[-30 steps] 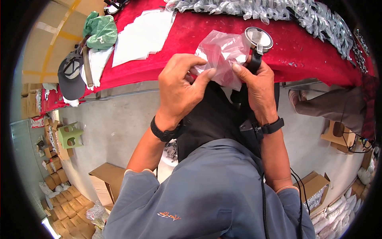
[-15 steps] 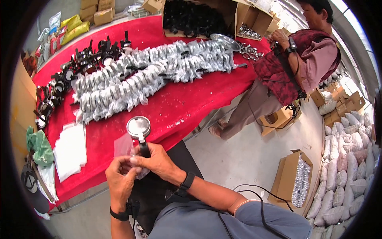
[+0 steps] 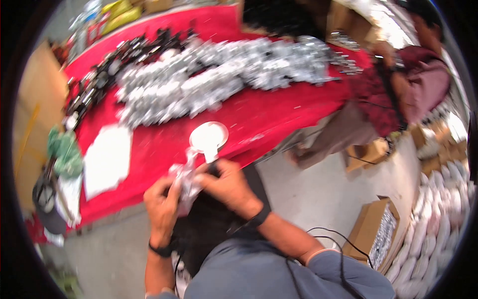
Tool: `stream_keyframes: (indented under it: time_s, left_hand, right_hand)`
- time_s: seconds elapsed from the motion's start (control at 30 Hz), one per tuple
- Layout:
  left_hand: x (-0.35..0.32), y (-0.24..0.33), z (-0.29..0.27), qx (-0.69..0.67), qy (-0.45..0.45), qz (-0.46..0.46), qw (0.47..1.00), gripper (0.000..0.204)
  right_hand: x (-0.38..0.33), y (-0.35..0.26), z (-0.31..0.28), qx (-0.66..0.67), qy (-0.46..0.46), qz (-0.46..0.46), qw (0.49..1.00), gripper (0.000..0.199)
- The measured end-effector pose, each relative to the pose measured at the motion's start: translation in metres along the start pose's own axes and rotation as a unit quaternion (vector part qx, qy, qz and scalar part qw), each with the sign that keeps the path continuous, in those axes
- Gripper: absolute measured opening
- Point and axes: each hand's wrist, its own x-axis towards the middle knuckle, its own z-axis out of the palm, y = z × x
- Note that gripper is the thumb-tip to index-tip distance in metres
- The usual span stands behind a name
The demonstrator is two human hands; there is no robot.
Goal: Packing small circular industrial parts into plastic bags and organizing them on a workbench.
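Red cloth [image 3: 279,117] is edged by grey floor [image 3: 114,249]; a round-headed tool [image 3: 209,138], pointed lengthwise forward, is finger-clamped by the right hand [image 3: 230,187]; a bag [image 3: 186,185], by the left hand [image 3: 162,198].

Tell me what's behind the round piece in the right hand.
Red cloth shows around the round piece; whatever lies directly behind it is covered and can't be seen.

Green bag [image 3: 67,158], dark cap [image 3: 48,212], yellow packages [image 3: 122,17], co-worker [image 3: 381,102] in maroon, stacked pale sacks [image 3: 437,215]
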Motion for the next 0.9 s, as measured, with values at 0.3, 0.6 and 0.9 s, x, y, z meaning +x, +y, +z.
stream_keyframes:
  time_s: [0.3, 0.6, 0.9]
  left_hand:
    - [-0.001, 0.020, 0.001, 0.089, -0.040, 0.012, 0.995, 0.035]
    - [0.024, 0.036, 0.003, 0.079, 0.028, 0.023, 0.996, 0.014]
    - [0.032, 0.051, 0.013, 0.111, 0.063, 0.031, 0.991, 0.004]
  right_hand:
    - [-0.004, 0.001, -0.015, 0.090, 0.043, -0.017, 0.995, 0.015]
    - [-0.012, 0.000, -0.007, -0.002, 0.058, -0.038, 0.998, 0.014]
    - [-0.004, 0.011, -0.033, -0.007, 0.114, -0.048, 0.992, 0.016]
